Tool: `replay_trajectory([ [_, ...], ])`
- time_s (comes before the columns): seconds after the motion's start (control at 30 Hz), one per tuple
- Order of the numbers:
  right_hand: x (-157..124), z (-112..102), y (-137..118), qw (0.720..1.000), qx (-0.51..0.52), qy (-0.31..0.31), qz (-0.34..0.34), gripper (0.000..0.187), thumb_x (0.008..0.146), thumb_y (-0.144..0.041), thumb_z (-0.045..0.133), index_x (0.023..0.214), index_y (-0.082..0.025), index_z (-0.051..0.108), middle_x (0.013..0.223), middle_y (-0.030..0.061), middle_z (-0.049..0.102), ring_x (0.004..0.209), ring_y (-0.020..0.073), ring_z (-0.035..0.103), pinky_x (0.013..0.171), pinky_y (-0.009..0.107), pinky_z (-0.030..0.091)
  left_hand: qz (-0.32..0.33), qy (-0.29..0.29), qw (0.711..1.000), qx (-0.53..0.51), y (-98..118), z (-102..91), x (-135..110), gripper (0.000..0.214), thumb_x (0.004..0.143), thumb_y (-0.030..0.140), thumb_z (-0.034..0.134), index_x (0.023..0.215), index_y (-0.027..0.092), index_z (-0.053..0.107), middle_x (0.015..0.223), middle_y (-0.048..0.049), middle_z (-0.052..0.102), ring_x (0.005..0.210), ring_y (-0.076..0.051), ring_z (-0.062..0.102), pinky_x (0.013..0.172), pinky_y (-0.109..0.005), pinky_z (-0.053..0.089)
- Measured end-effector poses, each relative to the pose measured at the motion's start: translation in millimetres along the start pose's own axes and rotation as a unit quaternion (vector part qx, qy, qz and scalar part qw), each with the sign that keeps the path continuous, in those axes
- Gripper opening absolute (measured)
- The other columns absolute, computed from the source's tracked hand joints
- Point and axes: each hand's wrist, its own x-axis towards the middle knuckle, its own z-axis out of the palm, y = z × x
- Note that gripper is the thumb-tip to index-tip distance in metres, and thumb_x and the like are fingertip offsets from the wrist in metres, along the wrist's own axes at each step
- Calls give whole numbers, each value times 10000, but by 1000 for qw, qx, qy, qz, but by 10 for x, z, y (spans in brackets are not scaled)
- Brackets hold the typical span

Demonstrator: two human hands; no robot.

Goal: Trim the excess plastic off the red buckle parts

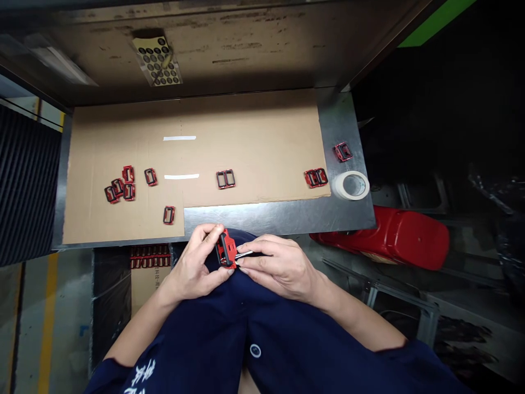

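Note:
My left hand [197,262] pinches a small red and black frame part [226,249] over my lap, just below the table's front edge. Closed around a thin metal tool [245,254], my right hand [276,265] has the tool's tip against the part. On the cardboard sheet [254,131] lie more red frame parts: a cluster of several [121,187] at the left, a single part [150,176] beside it, one lone part [169,214] near the front, a pair [225,179] in the middle and a pair [315,177] at the right.
A roll of white tape [351,185] and another red part [343,151] sit on the bare metal table [287,216] at the right. A sheet of dark round stickers [158,60] lies at the back. A red container [394,235] is below right. A box of red parts [150,257] stands under the table.

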Motion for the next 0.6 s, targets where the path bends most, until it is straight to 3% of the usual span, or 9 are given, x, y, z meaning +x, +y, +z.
replay_trajectory([
  [0.17, 7, -6, -43, 1000, -3, -8, 3, 116, 925, -164, 677, 1007, -199, 751, 1010, 72, 795, 857, 177, 750, 778, 295, 649, -2, -5, 1000, 7, 5, -8, -22, 846, 885, 272, 698, 1603, 251, 250, 1299, -161, 474, 1197, -289, 533, 1003, -507, 532],
  [0.4, 15, 27, -111, 999, -16, 29, -6, 143, 935, -117, 655, 1018, -193, 744, 952, 72, 807, 852, 162, 777, 810, 280, 652, -14, 18, 1000, 17, 24, 23, -37, 821, 877, 279, 705, 1584, 247, 289, 1309, -165, 489, 1205, -311, 547, 996, -518, 540],
  [0.6, 4, 62, -87, 995, 25, 88, 48, 148, 892, -105, 693, 967, -208, 769, 924, 65, 812, 837, 188, 783, 784, 309, 647, -25, 79, 991, -110, -119, 146, -161, 916, 878, 326, 716, 1616, 298, 174, 1328, -152, 424, 1194, -297, 575, 1025, -565, 539],
])
